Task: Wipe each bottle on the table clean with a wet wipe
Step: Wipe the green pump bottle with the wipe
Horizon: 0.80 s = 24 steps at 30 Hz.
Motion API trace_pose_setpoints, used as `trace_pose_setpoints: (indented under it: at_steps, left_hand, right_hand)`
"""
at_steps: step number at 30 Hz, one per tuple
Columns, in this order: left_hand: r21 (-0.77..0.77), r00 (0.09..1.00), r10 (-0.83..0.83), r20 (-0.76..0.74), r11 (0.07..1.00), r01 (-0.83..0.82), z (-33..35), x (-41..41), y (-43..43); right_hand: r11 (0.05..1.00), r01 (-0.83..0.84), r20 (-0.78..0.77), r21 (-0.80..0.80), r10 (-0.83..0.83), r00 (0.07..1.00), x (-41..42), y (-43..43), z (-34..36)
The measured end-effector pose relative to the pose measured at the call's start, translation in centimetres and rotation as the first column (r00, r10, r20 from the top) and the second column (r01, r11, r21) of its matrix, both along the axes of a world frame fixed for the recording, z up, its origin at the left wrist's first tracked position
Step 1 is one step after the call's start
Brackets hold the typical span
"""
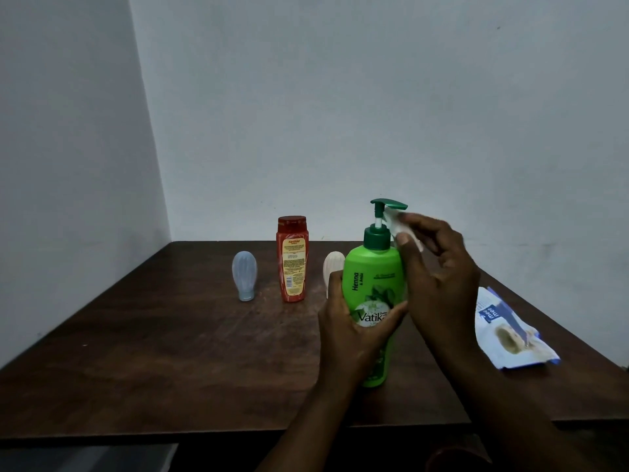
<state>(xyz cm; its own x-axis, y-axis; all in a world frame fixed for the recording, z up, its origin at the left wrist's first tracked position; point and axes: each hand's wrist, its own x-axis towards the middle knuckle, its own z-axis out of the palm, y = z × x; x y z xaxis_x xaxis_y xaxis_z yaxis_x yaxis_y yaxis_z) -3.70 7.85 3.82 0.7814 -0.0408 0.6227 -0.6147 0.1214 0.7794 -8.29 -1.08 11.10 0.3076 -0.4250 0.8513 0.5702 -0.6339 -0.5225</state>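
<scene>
My left hand [354, 325] grips the lower body of a green pump bottle [372, 274], holding it upright just above the dark wooden table [170, 352]. My right hand [439, 267] pinches a white wet wipe [396, 226] against the bottle's neck, right under the dark green pump head [388, 204]. Behind, a red bottle [292, 258] stands upright. A small pale blue bottle [244, 275] stands cap-down to its left. A small cream bottle [333, 267] is partly hidden behind the green one.
A blue and white wet wipe pack [510, 332] lies flat on the table's right side. Grey walls meet in a corner behind the table. The table's front edge [204, 434] runs across the lower view.
</scene>
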Motion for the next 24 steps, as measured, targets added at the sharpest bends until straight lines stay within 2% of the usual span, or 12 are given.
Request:
trace_pose_setpoints:
  at_steps: [2, 5, 7, 11, 14, 17, 21, 24]
  left_hand:
    - [0.021, 1.000, 0.006, 0.001, 1.000, -0.006, 0.1, -0.1, 0.1]
    - [0.008, 1.000, -0.019, -0.021, 1.000, 0.019, 0.1, -0.2, 0.2]
    - [0.000, 0.999, -0.027, -0.035, 1.000, 0.027, 0.1, -0.2, 0.2]
    - [0.023, 1.000, 0.005, -0.018, 1.000, -0.004, 0.2, -0.4, 0.3]
    - [0.016, 1.000, 0.003, -0.029, 1.000, -0.003, 0.1, -0.3, 0.3]
    - [0.018, 0.999, 0.016, -0.039, 1.000, -0.015, 0.1, -0.2, 0.2]
    - [0.019, 0.999, 0.011, -0.043, 1.000, -0.010, 0.0, 0.0, 0.1]
    - [0.024, 0.998, 0.003, -0.060, 1.000, -0.001, -0.1, 0.0, 0.1]
  right_hand:
    - [0.915, -0.310, -0.039, 0.256, 0.330, 0.943, 0.1, 0.5, 0.8]
    - [0.811, -0.485, -0.084, 0.326, 0.536, 0.840, -0.2, 0.9, 1.7]
    - [0.783, -0.526, -0.107, 0.332, 0.585, 0.804, -0.6, 1.1, 2.1]
    - [0.808, -0.505, -0.106, 0.303, 0.555, 0.825, -1.5, 0.9, 2.7]
    - [0.790, -0.517, -0.126, 0.329, 0.580, 0.805, -1.3, 0.6, 3.6]
    - [0.721, -0.567, -0.162, 0.397, 0.664, 0.730, -0.4, 0.1, 4.6]
    - [0.577, -0.636, -0.134, 0.513, 0.785, 0.604, 0.7, -0.3, 5.4]
    - [0.540, -0.658, -0.104, 0.525, 0.808, 0.580, 0.9, -0.6, 5.2]
